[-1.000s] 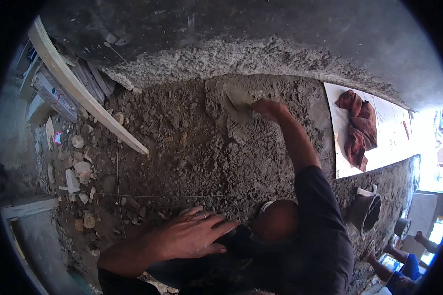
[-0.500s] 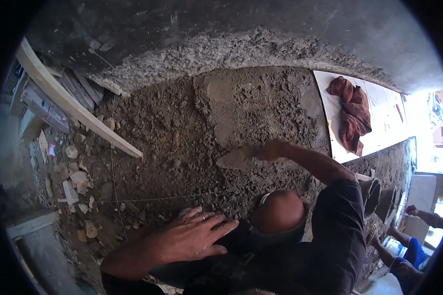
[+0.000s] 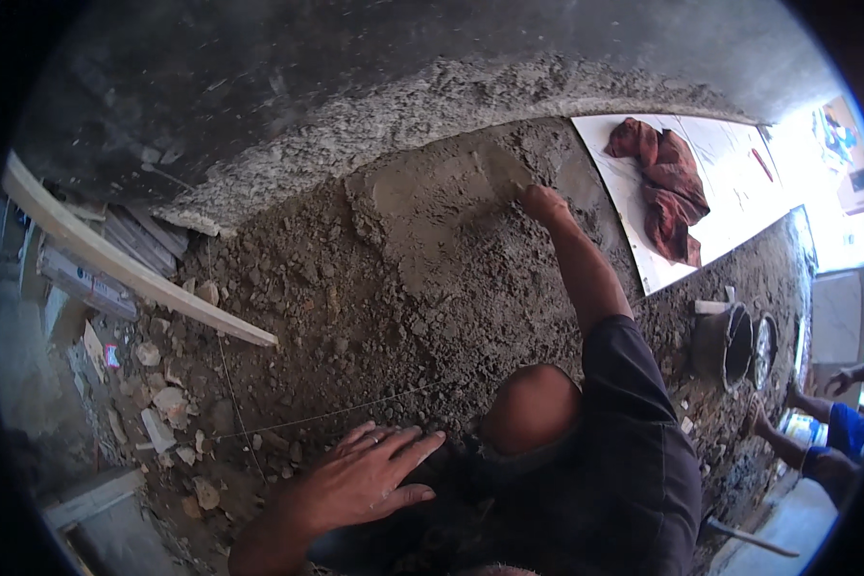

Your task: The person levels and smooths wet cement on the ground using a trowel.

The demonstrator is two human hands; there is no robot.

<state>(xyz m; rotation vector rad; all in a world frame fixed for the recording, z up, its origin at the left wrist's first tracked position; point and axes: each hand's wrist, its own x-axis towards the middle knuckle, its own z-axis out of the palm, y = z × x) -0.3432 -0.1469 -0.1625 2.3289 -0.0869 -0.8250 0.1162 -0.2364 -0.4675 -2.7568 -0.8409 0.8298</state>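
My right hand [image 3: 545, 204] is closed round the handle of a trowel [image 3: 505, 171], reaching to the far part of the floor. The grey blade lies against a bed of wet mortar [image 3: 418, 197] and blends into it, so its outline is hard to make out. Smooth patches show in the mortar to the left of the blade, with rougher, lumpy mortar nearer me. My left hand [image 3: 370, 475] is open and holds nothing, its fingers stretched out, with a ring on one of them. It hovers or rests by my bent left leg; contact is unclear. My bare knee [image 3: 531, 408] juts up between both arms.
White tiles [image 3: 730, 173] bearing a reddish-brown cloth [image 3: 664, 187] border the mortar on the right. A bucket [image 3: 715, 346] stands nearer. A wooden strip [image 3: 144, 259] slants across the left, over rubble [image 3: 168, 408]. String [image 3: 326, 416] crosses the floor. Another person's legs [image 3: 816, 442] show far right.
My right hand has moved the trowel away from me, to the far part of the mortar near the wall. A smoother patch now shows there. The left hand stays open; the view has shifted slightly.
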